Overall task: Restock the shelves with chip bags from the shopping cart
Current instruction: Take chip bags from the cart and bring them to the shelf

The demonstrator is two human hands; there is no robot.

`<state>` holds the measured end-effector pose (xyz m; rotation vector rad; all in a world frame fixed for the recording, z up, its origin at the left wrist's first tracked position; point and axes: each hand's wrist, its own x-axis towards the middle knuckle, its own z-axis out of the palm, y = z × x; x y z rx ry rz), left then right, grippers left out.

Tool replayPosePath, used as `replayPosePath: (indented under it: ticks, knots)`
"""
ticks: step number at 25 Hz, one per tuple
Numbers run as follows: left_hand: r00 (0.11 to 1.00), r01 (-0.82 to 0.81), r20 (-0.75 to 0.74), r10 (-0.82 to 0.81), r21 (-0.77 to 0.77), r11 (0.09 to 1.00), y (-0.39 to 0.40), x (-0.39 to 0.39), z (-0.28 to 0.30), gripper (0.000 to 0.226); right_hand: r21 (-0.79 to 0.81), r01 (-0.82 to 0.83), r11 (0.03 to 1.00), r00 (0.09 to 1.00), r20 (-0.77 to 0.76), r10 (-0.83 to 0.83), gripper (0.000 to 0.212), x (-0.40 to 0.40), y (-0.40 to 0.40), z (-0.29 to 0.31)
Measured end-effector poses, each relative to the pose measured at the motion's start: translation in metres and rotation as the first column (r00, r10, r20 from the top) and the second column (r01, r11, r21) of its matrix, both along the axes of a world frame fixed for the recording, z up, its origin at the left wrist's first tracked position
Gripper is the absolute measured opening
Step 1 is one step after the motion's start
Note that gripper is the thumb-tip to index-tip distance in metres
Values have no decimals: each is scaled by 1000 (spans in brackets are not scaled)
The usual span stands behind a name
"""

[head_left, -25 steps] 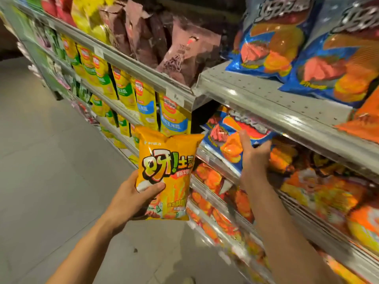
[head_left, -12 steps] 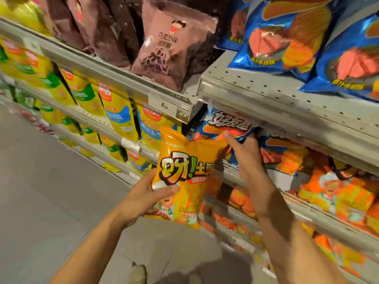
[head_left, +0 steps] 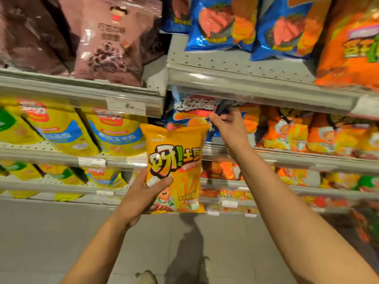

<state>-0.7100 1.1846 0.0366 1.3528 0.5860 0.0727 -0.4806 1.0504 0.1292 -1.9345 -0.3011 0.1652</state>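
Orange chip bag (head_left: 174,169): upright, long axis vertical, print facing the camera, held in front of the shelf edges.
Left hand (head_left: 141,198): grip clamped on the orange bag's lower left, thumb across its front.
Blue chip bag (head_left: 193,111): stands on the second shelf (head_left: 287,157), its top right under the upper shelf lip (head_left: 256,89).
Right hand (head_left: 230,128): fingers closed on the blue bag's right edge.
Room: little clearance above the blue bag; orange packs (head_left: 287,132) crowd the right.
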Motion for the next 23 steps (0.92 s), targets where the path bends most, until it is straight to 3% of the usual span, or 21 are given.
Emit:
replayPosePath:
  ticks: [2,5,11,18,21,23]
  knots:
    - [999,37,27,-37,9,999,-15,3,-3,58,108,12,994,999,40,-17,36,-20,-37,-1]
    - [995,91,36,-95,89,992,-48,14,-7,54,69,42,997,998,53,-46,21,-44,-105,-19]
    - [973,232,-22,-231,154,961,-167,62,-21,54,29,70,997,985,-160,-65,19,-57,-245,-79]
    - [945,325,-77,-319,97,941,-392,151,-47,54,76,115,990,965,-245,-93,32,0,-447,-150]
    - [904,417,-135,-406,61,907,-460,191,-58,63,57,182,982,943,-291,-158,36,35,-516,-170]
    - [897,423,-176,-405,80,902,-484,221,-78,53,61,189,980,943,-291,-164,35,59,-545,-182]
